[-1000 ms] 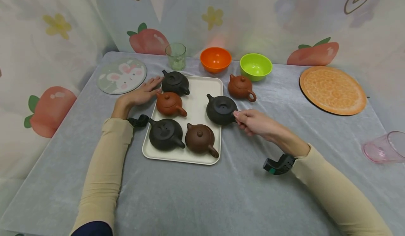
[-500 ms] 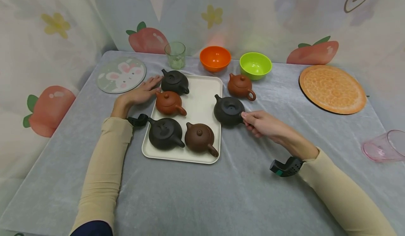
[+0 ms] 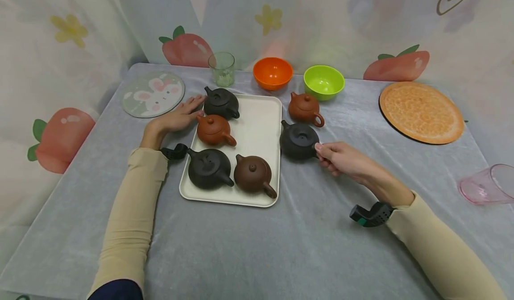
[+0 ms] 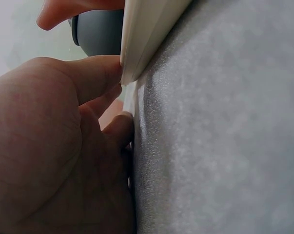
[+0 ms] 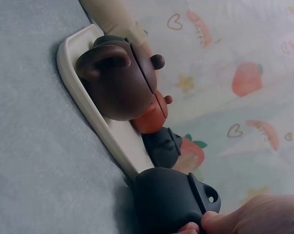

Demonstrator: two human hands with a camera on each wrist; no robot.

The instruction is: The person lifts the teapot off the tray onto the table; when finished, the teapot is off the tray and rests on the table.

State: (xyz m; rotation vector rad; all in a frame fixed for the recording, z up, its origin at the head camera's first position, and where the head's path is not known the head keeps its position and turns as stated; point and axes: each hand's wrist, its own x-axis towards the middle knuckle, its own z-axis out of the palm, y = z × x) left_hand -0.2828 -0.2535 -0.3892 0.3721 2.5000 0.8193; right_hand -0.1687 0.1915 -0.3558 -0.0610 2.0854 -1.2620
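My right hand point(image 3: 347, 159) pinches the handle of a black teapot point(image 3: 298, 143), its spout pointing away. That teapot is just beyond the right rim of a cream tray point(image 3: 257, 135); whether its base touches the cloth I cannot tell. On the tray, two black teapots point(image 3: 210, 168), an orange-brown teapot point(image 3: 213, 129) and a dark brown teapot point(image 3: 252, 173) stand upright. My left hand point(image 3: 176, 118) lies at the tray's left edge, fingers extended; in the left wrist view its fingers point(image 4: 100, 73) touch the tray's rim point(image 4: 142, 34).
An orange-brown teapot point(image 3: 305, 108) stands behind the held one. Along the back are a green glass point(image 3: 222, 70), an orange bowl point(image 3: 273, 74) and a lime bowl point(image 3: 323, 83). A rabbit mat point(image 3: 154, 94), a round orange mat point(image 3: 421, 112) and a pink glass point(image 3: 483, 186) lie at the sides.
My right hand has carried the black teapot rightward, from over the tray's right side to just past its rim. The left hand stays at the tray's edge.
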